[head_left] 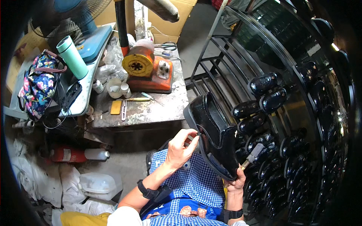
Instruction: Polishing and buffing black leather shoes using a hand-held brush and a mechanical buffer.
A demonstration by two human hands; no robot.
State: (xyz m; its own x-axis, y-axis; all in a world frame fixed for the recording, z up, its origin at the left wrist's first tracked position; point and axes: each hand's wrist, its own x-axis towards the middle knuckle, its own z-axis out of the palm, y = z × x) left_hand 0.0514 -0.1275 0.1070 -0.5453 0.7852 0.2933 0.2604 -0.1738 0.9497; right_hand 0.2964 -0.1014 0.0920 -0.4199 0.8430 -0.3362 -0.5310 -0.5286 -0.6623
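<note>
One stiff-looking shoe (pixel 220 145), best held by sole: our right hand (pixel 235 182) clamps five-o'clock toe, left hand (pixel 180 150) pinches nine-o'clock edge.

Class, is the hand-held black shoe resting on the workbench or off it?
Off the workbench: the right hand holds the black shoe by its toe, above the checked apron.

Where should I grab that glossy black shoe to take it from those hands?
The glossy black shoe is probably best gripped at its heel end, from the far side. The right hand holds the toe end and the left hand is at the sole's edge, leaving the heel free; the open collar gives a wall to pinch.
</note>
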